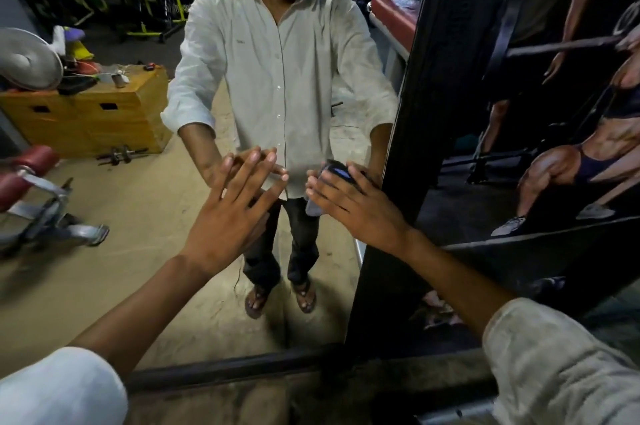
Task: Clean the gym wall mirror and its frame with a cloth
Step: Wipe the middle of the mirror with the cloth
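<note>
The left hand [228,216] is spread flat on the mirror [149,251]; the cloth [335,171] is pressed by the flat right hand [358,206] beside the frame [398,189].

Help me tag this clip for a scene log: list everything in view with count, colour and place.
mirror: one, wall-mounted, fills left and centre, reflecting the gym and the person
frame: one, black, right and bottom edges of the mirror
cloth: one, blue and grey, against the glass under the right hand
wooden box: one, orange-brown, reflected at left, clutter on top
dumbbell: at least one, dark, reflected on the floor by the box
padded bench: one, red pads on grey metal, reflected at far left
poster: one, dark, right of the frame, showing bodybuilders
left hand: flat on the glass, fingers spread
right hand: pressing the cloth beside the frame
</note>
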